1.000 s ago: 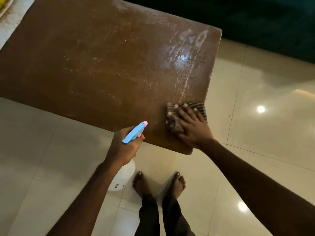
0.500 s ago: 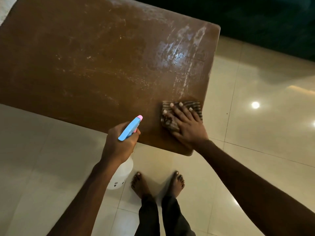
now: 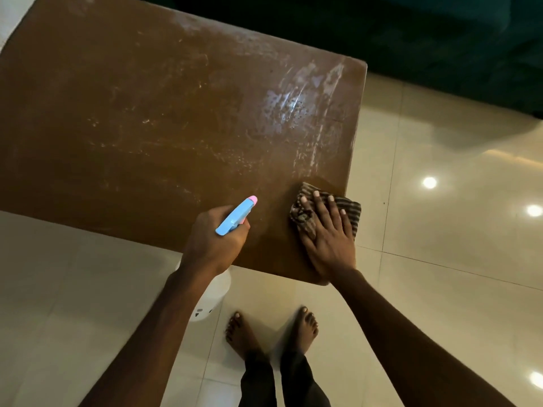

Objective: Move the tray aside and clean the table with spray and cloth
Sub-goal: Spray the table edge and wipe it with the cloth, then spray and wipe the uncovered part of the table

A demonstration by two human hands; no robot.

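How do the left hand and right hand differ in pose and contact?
The left hand is curled round the spray bottle; the right hand lies flat, fingers straight, on the striped cloth. The left hand hangs at the near edge of the table; the right hand presses on its top. Both are near one corner.

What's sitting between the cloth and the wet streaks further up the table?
Nothing visible. Bare table lies between the cloth, pressed under the right hand, and the wet streaks. The left hand holding the spray bottle sits off to the left of that path.
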